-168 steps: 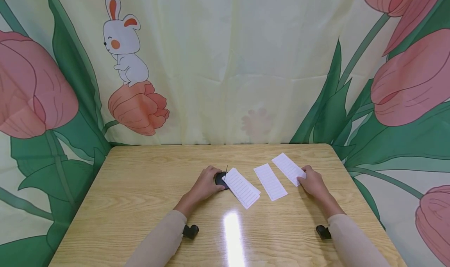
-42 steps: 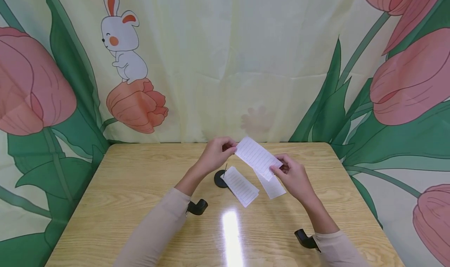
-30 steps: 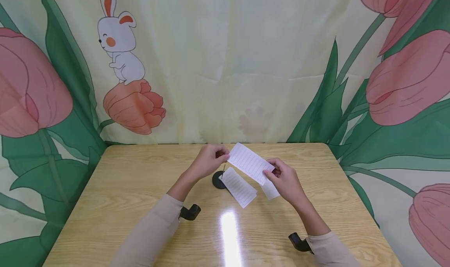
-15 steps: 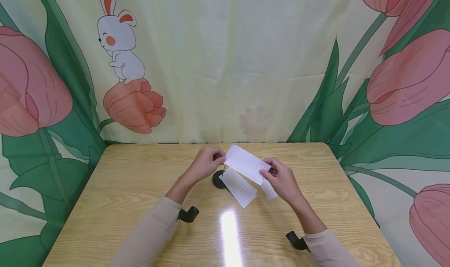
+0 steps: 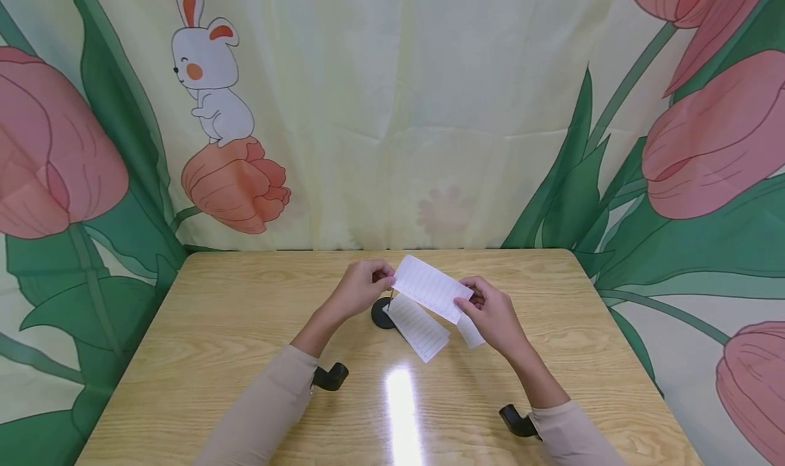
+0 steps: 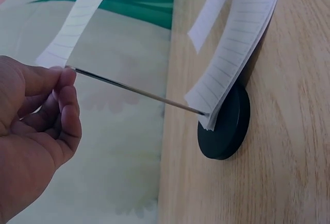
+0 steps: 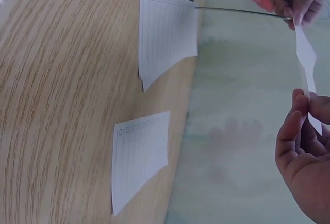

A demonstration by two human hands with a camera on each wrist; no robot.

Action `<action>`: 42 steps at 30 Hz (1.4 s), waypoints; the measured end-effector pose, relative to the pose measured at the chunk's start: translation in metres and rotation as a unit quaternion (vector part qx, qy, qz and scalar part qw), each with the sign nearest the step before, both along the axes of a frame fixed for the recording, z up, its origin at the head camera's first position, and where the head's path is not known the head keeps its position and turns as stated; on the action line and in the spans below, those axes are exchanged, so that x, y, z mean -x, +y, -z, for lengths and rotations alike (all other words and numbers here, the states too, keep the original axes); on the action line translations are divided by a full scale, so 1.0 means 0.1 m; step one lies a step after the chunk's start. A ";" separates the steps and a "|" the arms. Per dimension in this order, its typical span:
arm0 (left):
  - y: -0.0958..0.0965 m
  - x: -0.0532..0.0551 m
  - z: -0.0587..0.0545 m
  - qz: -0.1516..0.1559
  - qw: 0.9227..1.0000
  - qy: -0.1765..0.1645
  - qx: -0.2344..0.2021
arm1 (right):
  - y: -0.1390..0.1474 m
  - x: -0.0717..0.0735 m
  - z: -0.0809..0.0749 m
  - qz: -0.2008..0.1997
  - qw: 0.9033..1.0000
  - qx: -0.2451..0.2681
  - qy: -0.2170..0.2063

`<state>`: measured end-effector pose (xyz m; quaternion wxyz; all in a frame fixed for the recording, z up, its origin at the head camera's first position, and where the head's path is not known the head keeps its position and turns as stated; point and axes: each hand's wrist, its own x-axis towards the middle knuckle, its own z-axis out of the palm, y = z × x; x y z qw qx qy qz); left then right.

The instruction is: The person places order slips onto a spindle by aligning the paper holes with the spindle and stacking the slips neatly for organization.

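Observation:
A lined white paper slip (image 5: 431, 287) is held level above the table between both hands. My left hand (image 5: 362, 287) pinches its left corner, and my right hand (image 5: 494, 314) pinches the opposite end between thumb and fingers. Below stands a bill spike with a round black base (image 6: 227, 126) and a thin metal rod (image 6: 135, 90). The rod's tip meets the slip's corner at my left fingertips; whether it pierces the paper I cannot tell. Several similar slips (image 6: 234, 41) are stacked on the rod, down at the base. Another loose slip (image 7: 142, 162) lies beside them, partly covered in the head view.
The wooden table (image 5: 245, 330) carries all of this, with a bright light reflection (image 5: 403, 411) near the front. A curtain (image 5: 343, 112) printed with tulips and a rabbit hangs behind the far edge. Black wrist mounts (image 5: 331, 377) stick out below both forearms.
My right hand has lifted the far slip off the table and brought it left over the spike. My left hand has left the base and taken the slip's corner. Lately both hands barely move.

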<state>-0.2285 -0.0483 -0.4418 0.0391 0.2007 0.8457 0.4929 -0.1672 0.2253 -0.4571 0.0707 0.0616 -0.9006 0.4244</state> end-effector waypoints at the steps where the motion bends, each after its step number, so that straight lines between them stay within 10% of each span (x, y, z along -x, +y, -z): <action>1: 0.00 0.00 0.00 0.001 1.000 0.001 -0.002 | 0.00 0.00 0.00 0.000 1.000 0.001 -0.002; 42: 0.01 -0.02 0.05 -0.016 0.999 -0.044 -0.016 | -0.02 0.02 0.08 -0.011 1.000 -0.007 0.005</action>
